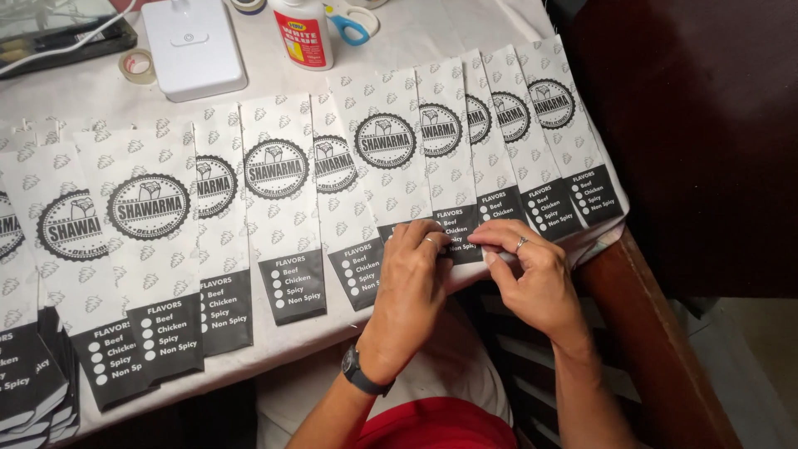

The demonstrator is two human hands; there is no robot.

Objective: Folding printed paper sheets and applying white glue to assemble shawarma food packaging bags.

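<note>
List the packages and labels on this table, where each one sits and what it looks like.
Paper bags: overlapping row across the table, white, round black emblem, black bottom panel.
Bag under both hands: right of centre, same print.
Glue bottle: top centre, white, red label.
Bag stack: bottom left.

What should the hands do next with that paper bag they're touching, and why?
Probably press the dark bottom end of the paper bag flat. Both the left hand and the right hand pinch that end at the table's near edge, as if folding it, and the glue bottle stands close by. The other bags lie overlapped in a row, flat.
</note>
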